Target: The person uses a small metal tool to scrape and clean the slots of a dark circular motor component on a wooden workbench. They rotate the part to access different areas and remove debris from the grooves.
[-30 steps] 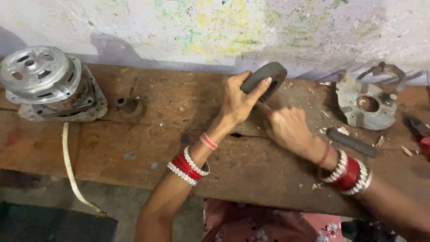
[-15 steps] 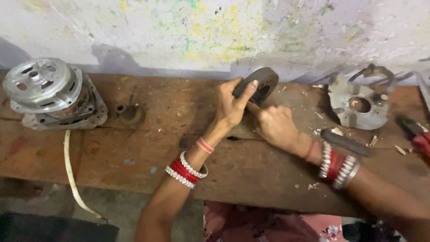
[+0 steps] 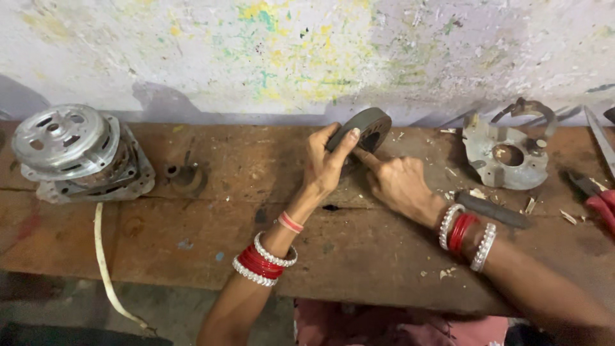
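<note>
Head view looks down on a dark grey ring-shaped part (image 3: 365,127), which you hold tilted on its edge near the back of the wooden surface (image 3: 359,256), close under the stained wall (image 3: 307,51). Your left hand (image 3: 325,163) is clenched around the ring's near side, thumb laid up along its outer face and fingers wrapped behind. Your right hand (image 3: 398,184) sits just beside the ring on its right, forefinger stretched out so the tip touches the ring's lower edge; the other fingers are curled in, and you cannot tell from here whether they grip anything.

Just right of the ring, behind your right wrist, a dark cylindrical handle (image 3: 492,211) lies on the surface among pale chips. Farther right of the ring stands a grey metal end plate (image 3: 506,154) with a round hole and a curved bracket over it. Beyond that, at the frame's edge, red-handled pliers (image 3: 596,200) show in part.

Left of the ring, a small rusty fitting (image 3: 186,178) rests on the wood. Well to the left of the ring sits a silver motor (image 3: 77,154), with a cream-coloured cord (image 3: 102,256) running from below it over the front edge.
</note>
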